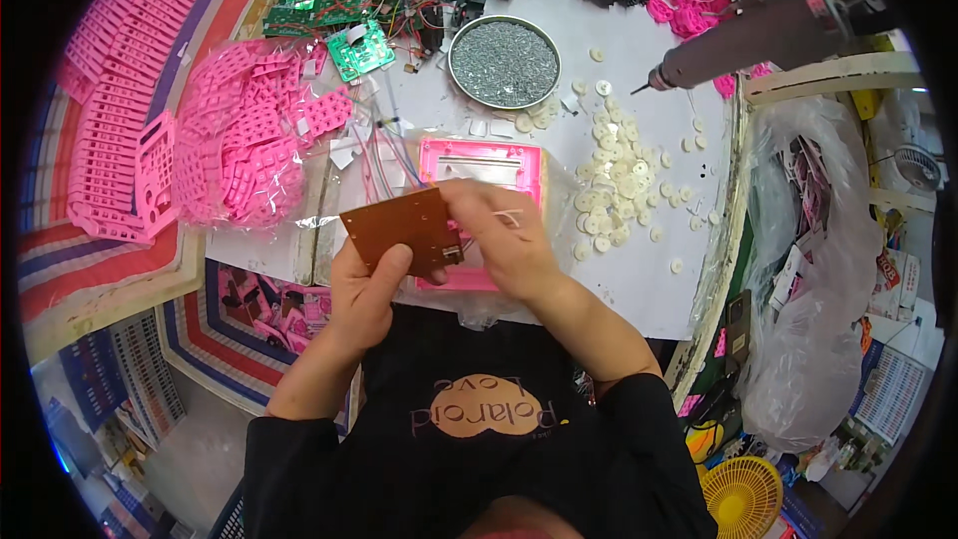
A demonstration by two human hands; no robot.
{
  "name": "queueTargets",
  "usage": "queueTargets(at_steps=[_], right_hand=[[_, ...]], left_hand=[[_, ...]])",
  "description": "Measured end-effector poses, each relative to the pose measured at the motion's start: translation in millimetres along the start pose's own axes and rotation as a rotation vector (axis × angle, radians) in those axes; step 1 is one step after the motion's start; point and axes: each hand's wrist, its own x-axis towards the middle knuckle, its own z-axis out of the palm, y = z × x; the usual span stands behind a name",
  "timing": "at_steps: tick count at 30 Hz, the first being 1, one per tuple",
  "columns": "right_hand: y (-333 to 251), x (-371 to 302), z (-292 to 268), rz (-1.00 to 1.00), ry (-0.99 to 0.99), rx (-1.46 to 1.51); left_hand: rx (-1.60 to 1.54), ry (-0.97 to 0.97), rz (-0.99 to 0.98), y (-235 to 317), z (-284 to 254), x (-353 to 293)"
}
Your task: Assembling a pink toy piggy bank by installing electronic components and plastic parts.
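Note:
A brown circuit board [401, 228] with thin wires trailing from its far side is held above the table. My left hand [367, 291] grips its near left edge, thumb lying on the brown face. At the board's right edge is my right hand [504, 245], fingers closed by the upper right corner; a short pale wire shows beside them. Directly beneath lies a pink plastic casing [483, 162], partly hidden by both hands. Bundled wires [384, 145] run from the board toward the far side.
Behind the casing stands a round tin of small screws [504, 62]. White plastic discs [621, 175] lie scattered to the right, below an electric screwdriver [748, 38]. Pink keypads in a clear bag [249, 130] sit left; green circuit boards [359, 48] are piled behind them.

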Motion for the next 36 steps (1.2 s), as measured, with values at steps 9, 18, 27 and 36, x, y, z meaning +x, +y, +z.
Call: queueTargets(at_steps=[9,18,27,36], right_hand=[[-18,-81,-121,-0.061,-0.72,-0.172],[-72,-89,-64,-0.149,-0.34,-1.021],[-19,-2,-45,0.06,-0.158,-0.707],[-3,32,-50,0.036,-0.076,-0.936]], left_hand=[[0.266,-0.109,-0.214,25,-12,-25],[0.679,-0.722,0.134,28,8,-27],[-0.121,-0.187,-0.562,-10,-1,-54],[-0.126,-0.221,-0.538,-22,-9,-56]])
